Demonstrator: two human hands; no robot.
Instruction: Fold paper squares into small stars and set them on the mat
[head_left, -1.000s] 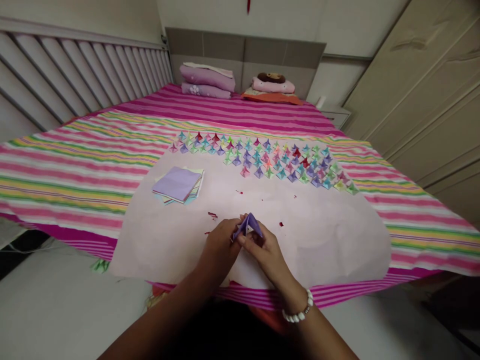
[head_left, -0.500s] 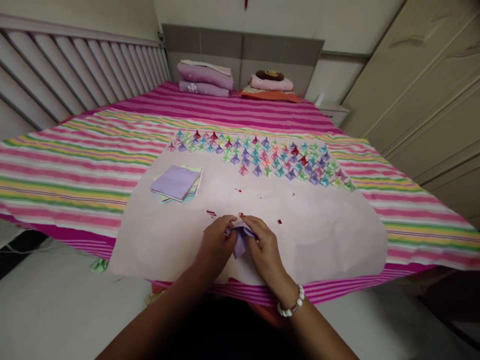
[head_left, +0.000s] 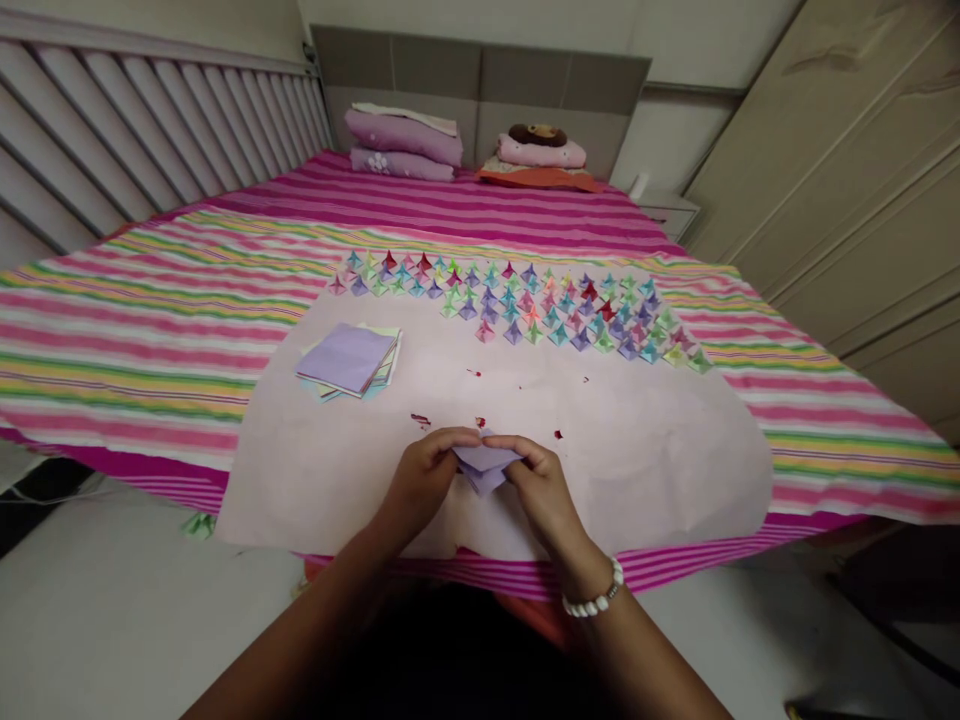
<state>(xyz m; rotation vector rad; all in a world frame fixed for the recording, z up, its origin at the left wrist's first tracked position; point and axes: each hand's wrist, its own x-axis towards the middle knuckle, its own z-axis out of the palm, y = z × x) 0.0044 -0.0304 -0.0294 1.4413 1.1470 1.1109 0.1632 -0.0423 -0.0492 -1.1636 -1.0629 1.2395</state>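
Between my two hands is a sheet of purple origami paper, partly folded, its flaps spread sideways and a point hanging down. My left hand pinches its left side with thumb and fingers. On the right edge, my right hand grips it in the same way, a white bead bracelet on the wrist. The fingertips of both hands nearly meet along the top edge. Beneath them lies a large white paper sheet. A stack of square coloured papers, purple on top, rests to the left.
Many small folded paper pieces stand in rows at the back of the sheet. Red paper scraps lie near my hands. Folded bedding sits by the headboard. A railing runs along the left; a green paper piece is below.
The purple paper has opened out wider and flatter between my hands. Both hands have shifted slightly apart, with fingers now along its top edge. The view has tilted a little.
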